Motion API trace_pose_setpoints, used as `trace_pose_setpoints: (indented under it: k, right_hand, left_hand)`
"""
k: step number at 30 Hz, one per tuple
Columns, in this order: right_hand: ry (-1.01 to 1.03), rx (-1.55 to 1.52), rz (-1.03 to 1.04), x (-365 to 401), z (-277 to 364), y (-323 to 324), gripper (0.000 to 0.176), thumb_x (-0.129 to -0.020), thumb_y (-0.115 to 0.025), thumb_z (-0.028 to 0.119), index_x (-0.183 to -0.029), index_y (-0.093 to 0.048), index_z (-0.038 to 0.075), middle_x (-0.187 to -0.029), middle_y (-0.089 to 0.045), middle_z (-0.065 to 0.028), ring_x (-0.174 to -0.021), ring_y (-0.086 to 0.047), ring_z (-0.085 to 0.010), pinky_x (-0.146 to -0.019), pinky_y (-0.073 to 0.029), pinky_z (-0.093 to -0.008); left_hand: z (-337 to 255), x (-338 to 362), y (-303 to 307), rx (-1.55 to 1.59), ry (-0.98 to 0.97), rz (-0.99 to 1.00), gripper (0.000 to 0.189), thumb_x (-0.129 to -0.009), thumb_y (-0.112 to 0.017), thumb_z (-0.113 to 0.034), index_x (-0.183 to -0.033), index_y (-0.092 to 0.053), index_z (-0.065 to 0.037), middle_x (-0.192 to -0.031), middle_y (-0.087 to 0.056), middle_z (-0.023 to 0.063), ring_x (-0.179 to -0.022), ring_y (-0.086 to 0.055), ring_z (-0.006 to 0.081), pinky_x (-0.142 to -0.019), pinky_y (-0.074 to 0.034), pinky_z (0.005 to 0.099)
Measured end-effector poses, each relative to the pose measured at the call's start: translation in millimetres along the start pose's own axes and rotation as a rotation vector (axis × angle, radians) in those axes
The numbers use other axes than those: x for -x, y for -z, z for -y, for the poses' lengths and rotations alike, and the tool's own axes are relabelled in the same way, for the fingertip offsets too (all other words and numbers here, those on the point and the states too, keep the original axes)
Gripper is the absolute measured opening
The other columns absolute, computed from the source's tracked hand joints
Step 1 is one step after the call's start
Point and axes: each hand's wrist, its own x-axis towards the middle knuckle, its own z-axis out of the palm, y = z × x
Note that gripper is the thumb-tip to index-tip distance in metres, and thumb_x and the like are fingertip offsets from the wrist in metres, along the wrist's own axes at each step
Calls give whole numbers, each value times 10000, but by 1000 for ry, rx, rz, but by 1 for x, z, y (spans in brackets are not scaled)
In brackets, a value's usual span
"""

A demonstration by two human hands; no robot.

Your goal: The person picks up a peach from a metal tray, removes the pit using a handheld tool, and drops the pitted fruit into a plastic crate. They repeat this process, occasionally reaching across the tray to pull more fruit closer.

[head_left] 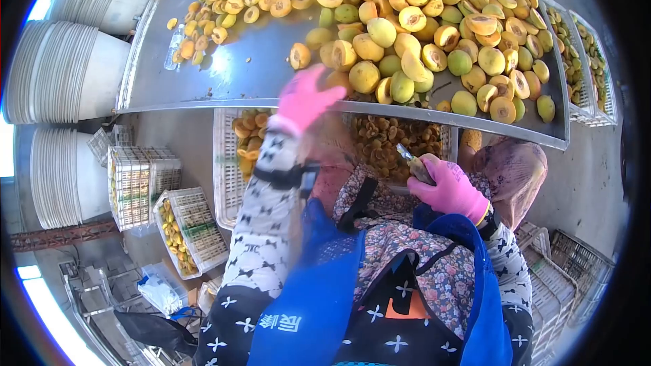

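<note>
My left hand (306,99), in a pink glove, is over the front edge of the metal table (251,61), its fingers spread and somewhat blurred beside a halved fruit (299,56). Nothing shows in its grip. At lower right my right hand (451,190), also pink-gloved, is closed around a small knife (422,170) whose blade points up and left. Whole and halved yellow-orange fruits (409,47) are heaped on the table. Below the edge, between my hands, a crate holds many small brown-orange pieces (393,142).
A white crate (229,163) with fruit halves stands under the table edge at left. More crates (196,227) lie farther left, near stacked white tubs (61,176). A plastic bottle (174,47) lies on the table. Crates also stand at right.
</note>
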Motion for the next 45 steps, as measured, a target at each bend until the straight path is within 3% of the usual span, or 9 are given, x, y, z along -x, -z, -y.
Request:
trace_pose_setpoints:
  k: [6, 9, 12, 15, 18, 20, 22, 37, 45]
  right_hand:
    - [-10, 35, -106, 13, -4, 1, 307, -863, -671, 243, -1069, -570, 40, -801, -624, -214, -799, -629, -421, -691, -484, -466]
    - [68, -24, -146, 12, 0, 3, 347, -859, -688, 225, -1119, -562, 33, -838, -638, -207, -809, -642, -407, -692, -495, -453]
    - [289, 19, -183, 8, 13, 8, 397, -846, -714, 197, -1167, -548, 33, -880, -656, -195, -812, -653, -391, -682, -512, -444]
    - [491, 69, -382, -6, 28, -4, 390, -833, -729, 168, -1149, -545, 31, -894, -665, -184, -803, -658, -382, -668, -526, -440]
    - [505, 166, -499, -12, 47, -7, 348, -838, -727, 160, -1118, -580, 15, -874, -665, -201, -816, -660, -402, -707, -528, -433]
    - [562, 278, -534, -15, 49, -5, 334, -829, -734, 155, -1092, -577, 23, -868, -664, -188, -771, -655, -401, -665, -523, -439]
    - [512, 399, -502, -14, 53, 1, 334, -825, -737, 160, -1086, -576, 28, -870, -663, -166, -768, -656, -383, -666, -513, -435]
    - [375, 919, -403, -15, 35, -5, 267, -855, -648, 199, -1039, -495, 79, -865, -621, -97, -731, -644, -305, -643, -475, -425]
    - [333, 249, -299, -19, 35, -29, 233, -856, -632, 119, -989, -461, 32, -749, -599, -202, -709, -629, -417, -602, -485, -500]
  left_hand:
    - [-14, -32, -21, -134, 194, 207, 694, -666, -831, -347, -1194, -590, 34, -1122, -602, 171, -996, -647, 266, -860, -530, 347]
    - [-3, -5, -9, -264, -68, -189, 627, -738, -794, -318, -1215, -579, 28, -1143, -603, 171, -931, -661, 268, -822, -542, 350]
    - [-27, 25, 14, 761, 42, -93, 607, -811, -725, -358, -1283, -548, -20, -1203, -613, 191, -1022, -633, 296, -856, -538, 376]
    - [-57, 55, 20, 1707, 169, 298, 485, -965, -557, -311, -1347, -488, -20, -1216, -616, 195, -883, -663, 270, -697, -554, 340]
    - [-87, 67, 9, 1830, 162, 413, 613, -981, -535, -393, -1414, -401, 20, -1224, -630, 210, -791, -630, 210, -635, -530, 310]
    - [-108, 74, 6, 1166, 63, 228, 637, -1029, -310, -493, -1389, -452, 13, -1065, -681, 180, -702, -611, 204, -555, -469, 283]
    - [-111, 74, 4, 1414, 257, 367, 686, -1029, -239, -537, -1359, -492, 9, -1003, -691, 160, -671, -602, 207, -543, -448, 266]
    - [-130, 86, 2, 1180, 368, 352, 530, -1042, -370, -466, -1127, -635, -14, -894, -656, 63, -647, -575, 127, -520, -420, 235]
    - [-117, 82, -26, 1162, 180, 95, 484, -1055, -388, -388, -1156, -624, 21, -884, -661, 70, -804, -629, 152, -740, -507, 266]
